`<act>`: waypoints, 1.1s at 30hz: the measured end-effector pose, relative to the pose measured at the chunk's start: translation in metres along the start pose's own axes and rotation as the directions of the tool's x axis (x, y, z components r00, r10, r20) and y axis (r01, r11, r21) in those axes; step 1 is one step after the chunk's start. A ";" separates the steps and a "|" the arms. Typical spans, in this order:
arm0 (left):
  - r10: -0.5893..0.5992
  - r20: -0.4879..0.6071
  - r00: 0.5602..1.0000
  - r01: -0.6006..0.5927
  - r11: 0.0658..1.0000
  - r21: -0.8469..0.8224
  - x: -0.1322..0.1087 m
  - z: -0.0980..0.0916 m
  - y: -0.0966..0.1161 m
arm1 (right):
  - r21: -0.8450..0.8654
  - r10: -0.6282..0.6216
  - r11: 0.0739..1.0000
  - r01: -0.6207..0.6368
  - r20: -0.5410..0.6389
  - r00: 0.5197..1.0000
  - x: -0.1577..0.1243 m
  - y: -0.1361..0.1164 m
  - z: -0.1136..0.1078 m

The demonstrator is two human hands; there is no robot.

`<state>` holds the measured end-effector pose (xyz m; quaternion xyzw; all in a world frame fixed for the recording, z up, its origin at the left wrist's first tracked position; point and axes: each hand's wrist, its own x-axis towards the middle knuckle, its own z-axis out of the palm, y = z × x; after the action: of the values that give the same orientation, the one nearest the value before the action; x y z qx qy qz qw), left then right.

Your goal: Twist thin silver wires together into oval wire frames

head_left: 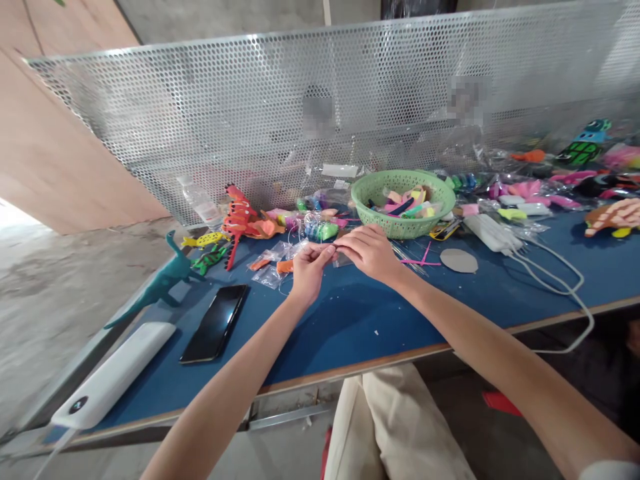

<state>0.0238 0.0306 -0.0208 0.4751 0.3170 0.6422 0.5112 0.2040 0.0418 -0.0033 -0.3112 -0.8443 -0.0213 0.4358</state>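
Observation:
My left hand (309,267) and my right hand (369,251) meet above the blue table (350,320), fingertips pinched together on a small clear plastic packet (338,253) held between them. Both hands are closed in a pinch. Just behind them lies a green plastic basket (403,200) with several coloured foam pieces inside. Small clear bags with orange pieces (273,265) lie to the left of my left hand.
A black phone (215,323) and a white power bank (114,373) lie at the left. A teal foam dinosaur (163,280) and a red one (239,217) stand behind. A white power strip (493,232) with cable, a grey disc (459,260) and a perforated metal screen (320,113).

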 end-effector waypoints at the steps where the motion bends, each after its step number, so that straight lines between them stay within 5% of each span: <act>1: -0.003 -0.003 1.000 0.003 1.000 -0.004 0.000 0.000 -0.001 | 0.018 0.009 1.000 -0.009 0.000 1.000 0.000 -0.001 0.001; 11: 0.169 0.010 0.986 -0.169 0.979 0.116 0.000 -0.003 -0.005 | 0.036 0.046 0.999 -0.041 -0.143 0.989 0.000 -0.004 0.001; 17: 0.131 -0.022 0.991 -0.131 0.991 -0.025 -0.002 0.004 -0.006 | -0.004 -0.002 1.000 0.000 -0.248 0.969 0.000 -0.006 0.002; 22: 0.212 -0.047 0.976 -0.211 0.977 0.025 -0.006 0.009 -0.007 | -0.048 0.000 0.999 -0.016 -0.316 0.949 0.000 -0.013 0.003; 33: 0.300 -0.004 0.954 -0.298 0.948 0.110 -0.008 0.009 0.004 | 0.068 0.018 0.998 0.001 -0.268 0.963 0.002 -0.015 -0.003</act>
<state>0.0308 0.0217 -0.0169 0.5379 0.2810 0.6991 0.3780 0.1975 0.0297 0.0038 -0.2942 -0.7763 -0.0328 0.5565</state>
